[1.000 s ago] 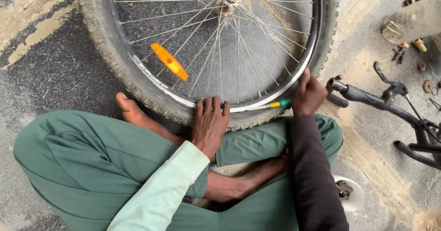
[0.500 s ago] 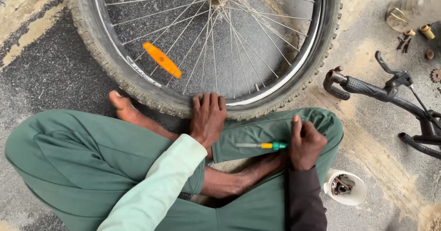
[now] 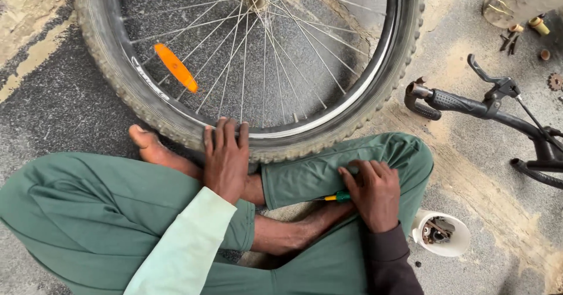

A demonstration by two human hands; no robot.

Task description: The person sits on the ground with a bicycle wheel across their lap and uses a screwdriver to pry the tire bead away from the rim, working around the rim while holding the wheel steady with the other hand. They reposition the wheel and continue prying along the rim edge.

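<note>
Left hand (image 3: pixel 226 157): fingers flat on my bicycle tyre (image 3: pixel 146 110), gripping nothing.
Right hand (image 3: pixel 375 192): fist closed around screwdriver (image 3: pixel 337 197), near right.

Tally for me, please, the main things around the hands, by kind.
Bicycle wheel: 1
Orange reflector: 1
Screwdriver: 1
White cup of small parts: 1
Handlebar: 1
Hands: 2, left hand and right hand
Total: 7

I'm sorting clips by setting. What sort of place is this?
Probably an outdoor, ground-level bicycle repair spot: a bicycle wheel lies on rough pavement, handlebars lie beside it, and a white cup of small parts sits by the person's knee.
</note>
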